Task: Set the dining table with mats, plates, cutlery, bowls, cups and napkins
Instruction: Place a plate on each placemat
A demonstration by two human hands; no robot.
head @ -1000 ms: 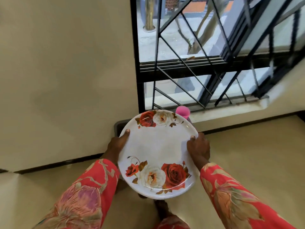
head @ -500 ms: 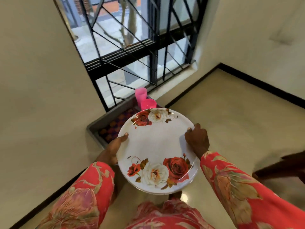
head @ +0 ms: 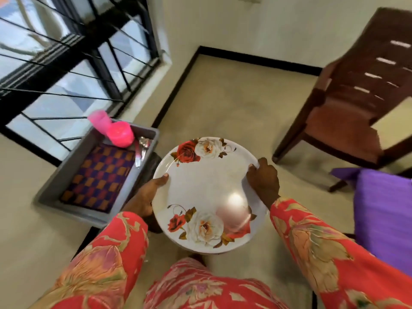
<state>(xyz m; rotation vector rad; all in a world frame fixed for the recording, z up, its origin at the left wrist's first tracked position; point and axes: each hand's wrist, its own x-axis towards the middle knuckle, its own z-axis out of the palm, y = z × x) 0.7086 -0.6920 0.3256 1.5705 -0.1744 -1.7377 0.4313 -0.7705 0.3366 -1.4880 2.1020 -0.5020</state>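
Gripping white rose-printed plate (head: 207, 186), both hands at rim, glossy glare

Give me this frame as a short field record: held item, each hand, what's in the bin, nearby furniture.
held: floral plate, roughly level, possibly a stack; edges below it are blurred
left hand: grips the plate's left rim, thumb on top
right hand: grips the right rim, fingers curled over the edge
bin: grey tub left of the plate, holding checkered mats, pink cups, cutlery
furniture: brown chair ahead right; purple cloth at right edge
table: not visible
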